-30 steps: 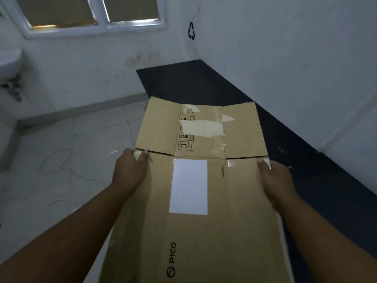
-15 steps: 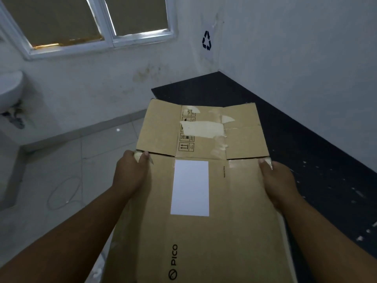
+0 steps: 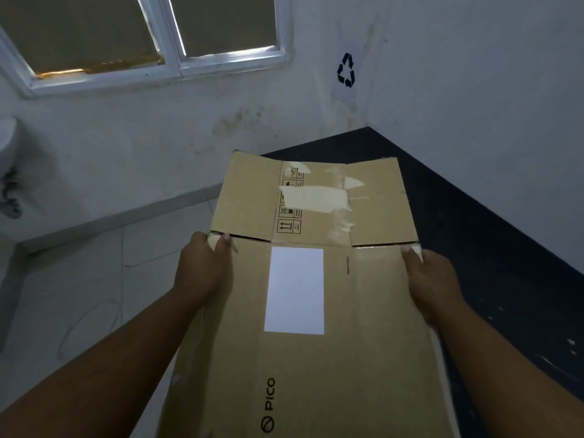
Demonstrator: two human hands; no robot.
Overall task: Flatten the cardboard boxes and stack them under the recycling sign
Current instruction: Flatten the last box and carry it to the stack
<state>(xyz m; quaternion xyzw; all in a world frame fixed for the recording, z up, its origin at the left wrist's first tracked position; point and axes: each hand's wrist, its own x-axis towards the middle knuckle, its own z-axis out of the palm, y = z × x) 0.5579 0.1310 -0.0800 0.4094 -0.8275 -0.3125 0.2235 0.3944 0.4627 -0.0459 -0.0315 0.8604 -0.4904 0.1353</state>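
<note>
Gripping its side edges, the left hand [image 3: 203, 273] and right hand [image 3: 431, 279] held a flattened cardboard box [image 3: 316, 343] mid-frame. A recycling sign [image 3: 346, 70] marked the wall at upper right.

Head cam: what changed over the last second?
The flattened box was carried toward the corner. The recycling sign and the dark ledge below it slid right and down in view and look nearer. Nothing was taken hold of or let go. Unchanged: the left grip and right grip hold the box's side edges at the flap fold, and the box sits the same between them.
</note>
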